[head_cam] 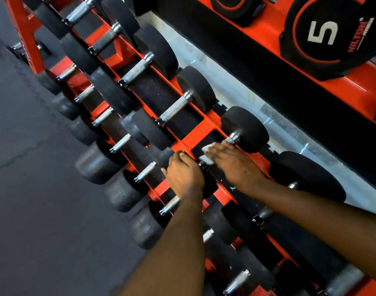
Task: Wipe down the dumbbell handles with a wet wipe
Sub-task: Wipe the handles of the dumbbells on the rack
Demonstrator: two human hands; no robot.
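Two bare forearms reach in from the lower edge. The left hand [186,175] curls its fingers over the near black rubber head of a dumbbell [242,133] on the orange steel rack [191,137]. The right hand [232,163] presses a crumpled white wet wipe [207,153], fingers closed around the knurled chrome handle, whose long axis runs diagonally up-right toward the round far head. Beyond, a "5" weight plate [323,33] hangs.

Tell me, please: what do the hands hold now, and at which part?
The right hand presses a white wet wipe around the dumbbell handle. The left hand grips that dumbbell's near end.
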